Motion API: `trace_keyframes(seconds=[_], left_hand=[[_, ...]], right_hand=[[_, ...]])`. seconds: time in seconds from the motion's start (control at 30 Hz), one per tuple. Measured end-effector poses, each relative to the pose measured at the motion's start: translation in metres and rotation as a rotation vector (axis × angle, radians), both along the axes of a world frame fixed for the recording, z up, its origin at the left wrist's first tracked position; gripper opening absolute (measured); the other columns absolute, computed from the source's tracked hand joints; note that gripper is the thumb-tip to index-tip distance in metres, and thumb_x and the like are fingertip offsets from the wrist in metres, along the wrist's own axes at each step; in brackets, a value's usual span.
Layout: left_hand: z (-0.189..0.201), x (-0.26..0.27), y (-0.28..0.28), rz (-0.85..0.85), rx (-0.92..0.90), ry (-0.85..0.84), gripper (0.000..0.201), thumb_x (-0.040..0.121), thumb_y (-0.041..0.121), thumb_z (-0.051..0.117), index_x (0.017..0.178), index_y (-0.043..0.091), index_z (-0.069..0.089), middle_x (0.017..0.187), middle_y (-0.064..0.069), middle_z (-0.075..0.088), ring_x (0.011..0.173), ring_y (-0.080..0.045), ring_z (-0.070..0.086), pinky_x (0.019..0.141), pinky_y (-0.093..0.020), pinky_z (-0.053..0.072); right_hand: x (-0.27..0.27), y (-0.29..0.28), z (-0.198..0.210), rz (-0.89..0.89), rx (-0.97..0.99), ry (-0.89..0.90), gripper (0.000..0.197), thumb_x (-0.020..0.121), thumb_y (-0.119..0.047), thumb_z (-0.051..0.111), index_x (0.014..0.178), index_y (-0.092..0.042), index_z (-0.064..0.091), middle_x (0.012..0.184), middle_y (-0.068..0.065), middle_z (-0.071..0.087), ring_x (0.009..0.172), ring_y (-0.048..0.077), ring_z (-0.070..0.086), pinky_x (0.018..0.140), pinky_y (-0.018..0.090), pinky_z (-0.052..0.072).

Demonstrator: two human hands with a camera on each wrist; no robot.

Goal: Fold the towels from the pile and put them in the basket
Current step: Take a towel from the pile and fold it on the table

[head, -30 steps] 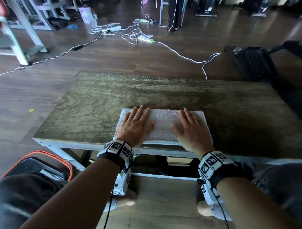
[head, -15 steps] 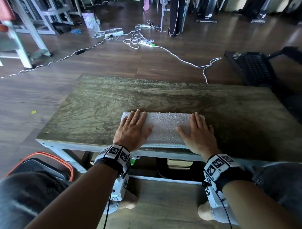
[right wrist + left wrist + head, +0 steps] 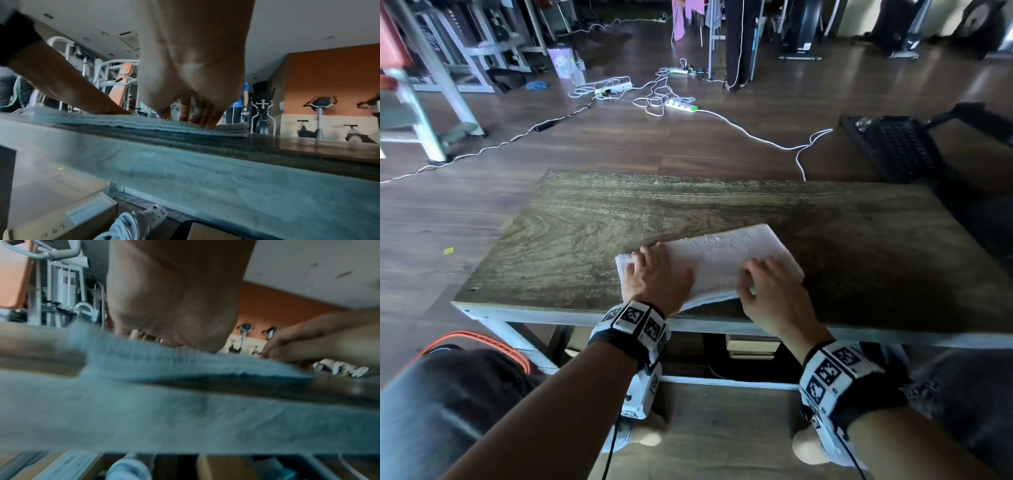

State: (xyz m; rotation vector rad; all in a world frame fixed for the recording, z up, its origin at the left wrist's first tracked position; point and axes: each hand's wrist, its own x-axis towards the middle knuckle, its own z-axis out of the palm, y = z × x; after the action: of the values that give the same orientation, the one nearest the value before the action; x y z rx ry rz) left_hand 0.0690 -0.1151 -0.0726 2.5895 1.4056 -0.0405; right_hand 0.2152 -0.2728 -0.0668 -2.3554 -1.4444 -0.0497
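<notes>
A person's knees and forearms fill the near edge of the head view, with an orange-rimmed basket (image 3: 482, 342) on the floor beside the left knee, partly hidden by it; above them the left hand (image 3: 659, 281) lies palm down on the left end of a folded white towel (image 3: 726, 253), fingers spread and fairly straight, pressing rather than gripping; the right hand (image 3: 770, 294) sits at the towel's near right part with its fingers bent at the knuckles, fingertips on the cloth, and whether they pinch a layer cannot be told from any view; the towel's near edge is slightly raised off the surface between the two hands; the towel lies near the front edge of a wooden table (image 3: 722, 205), skewed so its right end points away from the person; from the right wrist camera it shows as several stacked layers (image 3: 185, 128) flat on the tabletop; beyond the table, white extension cords (image 3: 664, 99) trail across the dark wood floor, a black mesh chair (image 3: 893, 147) stands to the right, and metal-framed gym equipment (image 3: 431, 85) lines the far side of the room.
</notes>
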Motion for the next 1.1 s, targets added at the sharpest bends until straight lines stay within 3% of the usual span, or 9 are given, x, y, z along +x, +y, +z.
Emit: trace_keyframes(seconds=[0.13,0.23,0.37,0.57,0.67,0.83,0.97,1.03,1.1], left_hand=[[0.025,0.003,-0.023,0.08,-0.009,0.043,0.085,0.08,0.068,0.048,0.135,0.003,0.047,0.133,-0.017,0.047,0.125,-0.035,0.043,0.103,-0.046,0.036],[0.028,-0.009,-0.034,0.037,-0.056,-0.04,0.061,0.082,0.049,0.057,0.126,0.007,0.052,0.13,-0.019,0.055,0.122,-0.038,0.052,0.1,-0.045,0.039],[0.023,-0.027,-0.039,-0.088,-0.202,-0.248,0.054,0.076,0.034,0.06,0.122,0.013,0.042,0.115,-0.019,0.064,0.104,-0.043,0.062,0.086,-0.047,0.051],[0.024,-0.049,-0.049,-0.352,-0.202,0.054,0.103,0.075,0.003,0.062,0.148,0.049,0.005,0.126,-0.01,0.03,0.117,-0.034,0.043,0.094,-0.05,0.05],[0.02,-0.051,-0.049,-0.353,-0.076,0.005,0.097,0.08,-0.001,0.059,0.146,0.05,0.011,0.121,-0.005,0.031,0.113,-0.03,0.047,0.083,-0.046,0.054],[0.023,-0.055,-0.046,-0.289,-0.075,-0.268,0.047,0.082,0.031,0.053,0.126,0.048,0.049,0.109,-0.002,0.046,0.099,-0.028,0.059,0.075,-0.046,0.056],[0.027,-0.059,-0.037,-0.36,-0.086,-0.592,0.023,0.082,0.034,0.061,0.093,0.019,0.074,0.088,0.001,0.057,0.095,-0.018,0.051,0.082,-0.032,0.05],[0.04,-0.062,-0.04,-0.345,-0.13,-0.725,0.014,0.087,0.022,0.07,0.08,0.01,0.067,0.078,0.009,0.052,0.079,-0.007,0.051,0.071,-0.016,0.041],[0.052,-0.067,-0.045,-0.323,-0.254,-0.792,0.031,0.091,0.028,0.068,0.072,0.008,0.056,0.063,0.012,0.044,0.055,-0.003,0.039,0.054,-0.017,0.032]], right_hand=[[0.012,0.003,0.002,0.027,-0.061,0.066,0.025,0.091,-0.016,0.055,0.116,-0.018,0.058,0.121,0.003,0.056,0.116,0.024,0.051,0.097,0.04,0.045],[0.007,-0.01,0.001,0.019,-0.061,0.045,0.044,0.078,-0.002,0.059,0.12,-0.017,0.062,0.114,0.009,0.051,0.108,0.032,0.049,0.096,0.046,0.047],[-0.003,-0.024,-0.002,0.084,-0.093,0.218,0.059,0.088,-0.007,0.056,0.144,-0.024,0.049,0.126,0.005,0.041,0.12,0.024,0.036,0.102,0.036,0.044],[-0.009,-0.041,-0.003,0.137,-0.208,0.334,0.078,0.089,-0.008,0.062,0.154,-0.035,0.03,0.158,0.001,0.009,0.148,0.022,0.009,0.114,0.032,0.029],[-0.012,-0.048,-0.005,0.176,-0.234,0.287,0.088,0.084,-0.018,0.077,0.154,-0.039,0.028,0.161,0.001,0.0,0.149,0.022,0.007,0.117,0.038,0.03],[-0.017,-0.049,-0.01,0.157,-0.071,0.241,0.067,0.085,-0.024,0.077,0.144,-0.035,0.048,0.155,0.003,0.017,0.143,0.027,0.027,0.113,0.041,0.04],[-0.025,-0.049,-0.002,0.19,0.167,0.327,0.033,0.095,-0.023,0.065,0.128,-0.019,0.064,0.138,0.006,0.045,0.13,0.022,0.042,0.101,0.007,0.035],[-0.028,-0.048,0.007,0.216,0.292,0.417,0.016,0.098,-0.018,0.061,0.111,-0.016,0.068,0.108,0.009,0.064,0.099,0.017,0.061,0.081,0.023,0.052],[-0.033,-0.049,0.017,0.135,0.289,0.588,0.012,0.1,-0.024,0.058,0.106,-0.021,0.068,0.088,0.007,0.069,0.078,0.015,0.065,0.072,0.04,0.052]])
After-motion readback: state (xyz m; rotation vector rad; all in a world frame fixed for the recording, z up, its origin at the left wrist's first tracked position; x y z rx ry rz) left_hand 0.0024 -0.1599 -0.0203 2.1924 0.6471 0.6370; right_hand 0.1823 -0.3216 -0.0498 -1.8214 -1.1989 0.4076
